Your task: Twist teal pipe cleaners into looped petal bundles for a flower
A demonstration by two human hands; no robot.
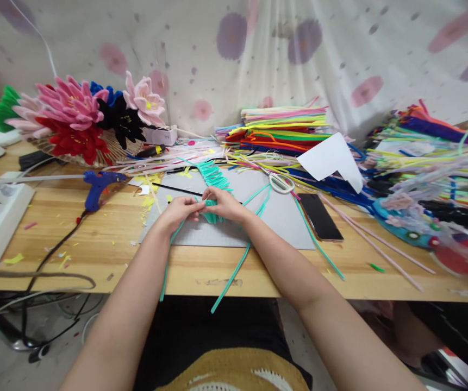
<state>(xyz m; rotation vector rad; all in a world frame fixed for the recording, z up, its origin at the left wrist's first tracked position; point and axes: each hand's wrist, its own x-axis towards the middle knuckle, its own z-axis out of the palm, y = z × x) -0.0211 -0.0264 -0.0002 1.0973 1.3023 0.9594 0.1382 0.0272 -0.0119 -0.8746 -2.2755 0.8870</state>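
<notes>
Both hands meet over a grey board (274,228) on the wooden table. My left hand (180,213) pinches a teal pipe cleaner (167,266), whose tail hangs down past the table edge. Opposite it, my right hand (222,203) has its fingers closed on a teal pipe-cleaner piece (211,217) with a row of short folded strands. The exact grip is partly hidden by the fingers. Just beyond them lies another teal fringed piece (214,176). More loose teal pipe cleaners (231,277) lie under and beside my right forearm.
A blue glue gun (97,190) stands at the left. White-handled scissors (281,183) and a black phone (320,217) lie to the right. Pipe-cleaner bundles (282,127) and fuzzy flowers (68,106) fill the back. A white paper piece (334,160) leans there. Cables hang at the left edge.
</notes>
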